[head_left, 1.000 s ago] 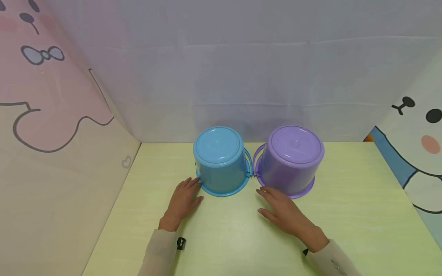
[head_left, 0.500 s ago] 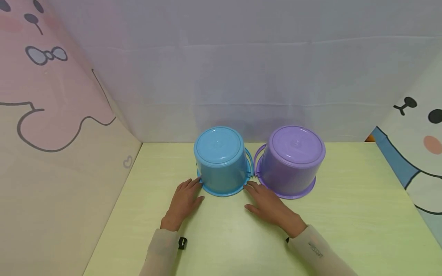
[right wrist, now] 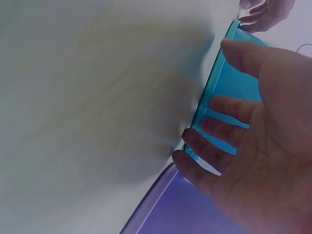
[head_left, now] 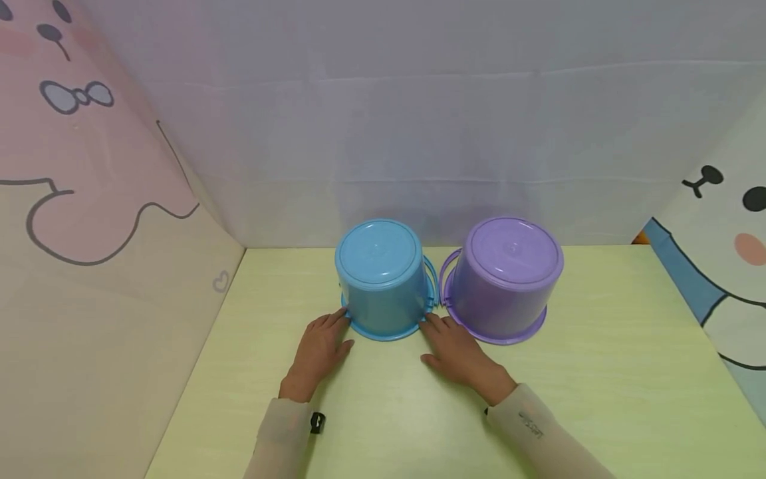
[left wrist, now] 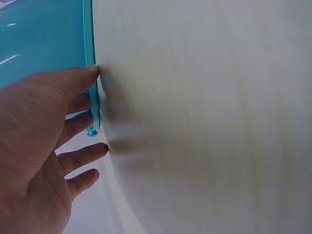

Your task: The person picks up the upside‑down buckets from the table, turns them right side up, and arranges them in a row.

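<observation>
A blue bucket [head_left: 383, 266] stands upside down on the table, its rim down and its handle folded out to the right. Beside it on the right, a purple bucket [head_left: 509, 273] is also upside down. My left hand [head_left: 318, 349] lies at the blue bucket's lower left, fingertips at the rim [left wrist: 90, 44], with loosely spread fingers. At the blue bucket's lower right, my right hand [head_left: 457, 352] has its fingertips by the rim, between the two buckets. In the right wrist view the right fingers [right wrist: 209, 151] are extended and not curled round anything.
The pale yellow-green table [head_left: 383, 426] runs back to a plain light curtain [head_left: 383, 133]. Cartoon-printed panels, a pink one [head_left: 90, 153] on the left and a white one [head_left: 736, 279] on the right, bound the sides.
My right hand has moved left from the front of the purple bucket to the blue bucket's lower right rim. The left hand and both buckets have stayed in place.
</observation>
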Action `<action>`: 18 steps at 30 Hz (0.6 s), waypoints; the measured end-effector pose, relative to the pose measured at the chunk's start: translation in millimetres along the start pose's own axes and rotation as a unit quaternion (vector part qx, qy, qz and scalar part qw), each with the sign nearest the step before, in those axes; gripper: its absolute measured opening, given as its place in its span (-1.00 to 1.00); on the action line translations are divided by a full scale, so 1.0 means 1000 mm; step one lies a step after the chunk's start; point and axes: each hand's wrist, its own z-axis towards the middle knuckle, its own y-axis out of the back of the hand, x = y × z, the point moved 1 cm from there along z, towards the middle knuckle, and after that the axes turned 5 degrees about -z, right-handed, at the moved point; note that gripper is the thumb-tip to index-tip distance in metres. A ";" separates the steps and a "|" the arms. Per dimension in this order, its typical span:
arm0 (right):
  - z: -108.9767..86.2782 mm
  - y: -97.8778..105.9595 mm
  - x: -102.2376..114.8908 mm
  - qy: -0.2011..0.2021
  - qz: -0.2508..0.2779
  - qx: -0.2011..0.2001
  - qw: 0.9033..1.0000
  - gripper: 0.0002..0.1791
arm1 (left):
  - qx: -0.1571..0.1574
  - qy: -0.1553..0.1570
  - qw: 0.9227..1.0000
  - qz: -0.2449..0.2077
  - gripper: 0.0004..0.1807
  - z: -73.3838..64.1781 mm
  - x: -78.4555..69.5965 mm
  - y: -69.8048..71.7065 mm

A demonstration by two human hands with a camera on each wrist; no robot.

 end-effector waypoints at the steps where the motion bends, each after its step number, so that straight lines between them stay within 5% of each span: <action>1: 0.001 0.000 0.000 0.002 -0.004 -0.004 1.000 -0.30 | 0.000 0.001 1.000 0.003 -0.44 0.001 0.000 0.000; 18: 0.017 -0.003 -0.001 -0.006 -0.023 -0.029 0.999 -0.45 | -0.004 -0.037 0.999 0.024 -0.63 0.007 -0.001 0.005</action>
